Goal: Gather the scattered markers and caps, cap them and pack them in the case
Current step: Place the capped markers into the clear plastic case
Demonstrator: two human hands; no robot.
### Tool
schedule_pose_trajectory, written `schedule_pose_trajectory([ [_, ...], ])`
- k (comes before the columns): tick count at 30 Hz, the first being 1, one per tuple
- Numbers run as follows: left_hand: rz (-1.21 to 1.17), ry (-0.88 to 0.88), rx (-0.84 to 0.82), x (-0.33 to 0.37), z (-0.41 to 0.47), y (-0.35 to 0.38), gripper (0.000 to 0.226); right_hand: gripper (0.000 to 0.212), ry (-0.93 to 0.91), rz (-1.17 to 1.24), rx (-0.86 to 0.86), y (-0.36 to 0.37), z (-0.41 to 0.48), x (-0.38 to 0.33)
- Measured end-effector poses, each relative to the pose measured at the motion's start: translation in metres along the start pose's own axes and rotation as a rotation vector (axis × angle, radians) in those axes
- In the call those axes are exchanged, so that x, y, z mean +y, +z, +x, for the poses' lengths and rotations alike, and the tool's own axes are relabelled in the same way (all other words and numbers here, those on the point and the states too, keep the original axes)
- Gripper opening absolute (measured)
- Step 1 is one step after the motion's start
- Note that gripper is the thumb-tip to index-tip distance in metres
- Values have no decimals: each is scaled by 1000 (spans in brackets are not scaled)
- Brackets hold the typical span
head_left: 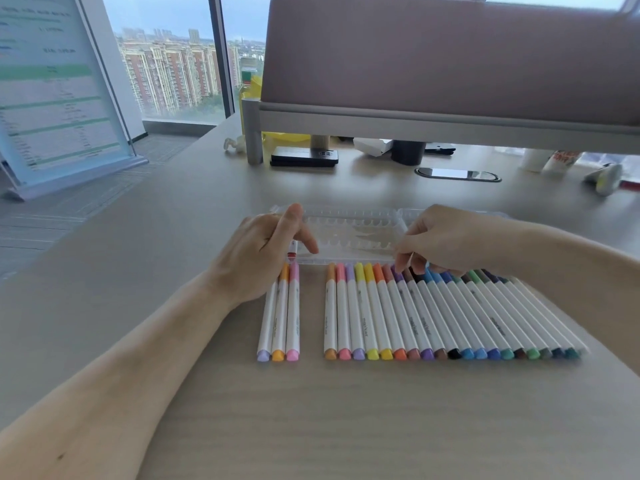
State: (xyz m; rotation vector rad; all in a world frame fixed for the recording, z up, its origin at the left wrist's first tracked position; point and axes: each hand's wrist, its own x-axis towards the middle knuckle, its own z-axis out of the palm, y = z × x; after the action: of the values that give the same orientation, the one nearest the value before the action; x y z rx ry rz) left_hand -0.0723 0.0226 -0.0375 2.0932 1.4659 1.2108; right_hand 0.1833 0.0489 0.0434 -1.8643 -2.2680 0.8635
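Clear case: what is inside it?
The clear case shows empty scalloped slots; the left hand, holding a red marker, and the right hand hide whatever lies at its ends.

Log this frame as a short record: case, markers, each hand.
case: clear plastic case, open, on the desk behind the markers
red marker: at the case's left end, mostly hidden by the left hand
left group: three capped markers, side by side
right row: long row of capped markers, packed side by side
left hand: over the red marker; grip unclear
right hand: fingertips at the cap end of the purple marker; pinch unclear
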Motion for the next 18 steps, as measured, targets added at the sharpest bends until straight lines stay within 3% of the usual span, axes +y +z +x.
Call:
schedule_pose_trajectory([
  [6, -13, -11, -115, 6, -2, 2, 66, 29, -44, -66, -14, -1, -1, 2],
  [13, 19, -68, 79, -1, 1, 2, 65, 37, -117, -260, -37, 8, -3, -5],
  [18, 58, -102, 84, -5, 3, 3, 66, 38, -143, -365, -14, 16, 0, -13],
])
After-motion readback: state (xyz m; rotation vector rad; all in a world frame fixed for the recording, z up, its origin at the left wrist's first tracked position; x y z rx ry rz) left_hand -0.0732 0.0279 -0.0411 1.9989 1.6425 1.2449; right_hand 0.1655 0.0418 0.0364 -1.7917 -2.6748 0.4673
